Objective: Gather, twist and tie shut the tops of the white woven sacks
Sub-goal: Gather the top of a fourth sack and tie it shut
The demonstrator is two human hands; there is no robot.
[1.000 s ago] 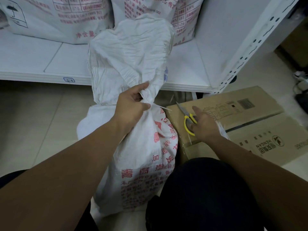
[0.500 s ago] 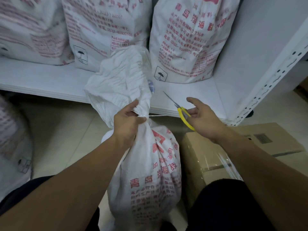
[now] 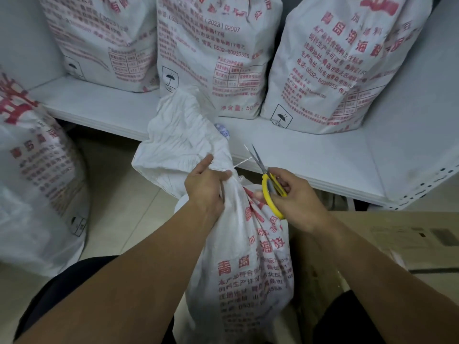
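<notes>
Your left hand (image 3: 205, 187) has its grip closed tight around the gathered neck of the sack (image 3: 238, 256), which stands on the floor between your knees, right in front of the shelf (image 3: 310, 150). The loose top (image 3: 181, 142) flares out above your fist, and a thin tie (image 3: 242, 162) is cinched round the neck with its tail poking out to the right.

Your right hand (image 3: 295, 197) has its fingers through the yellow handles of the scissors (image 3: 267, 180), blades apart and pointing up, the tie's tail sitting just about between them. Looks to me like you're about to trim the spare end.

Stuff that could bite you here:
- Cut too near the knot and the stub could slip back through, so the neck opens up again.
- The blade tips are close to the bunched fabric and to your left thumb. Angle in a bit too far and you nick the sack or yourself.
- Loosen your left grip before the cut and the twist could unwind, leaving the tie slack.

Can't tell from here how tight that tie really is.
</notes>
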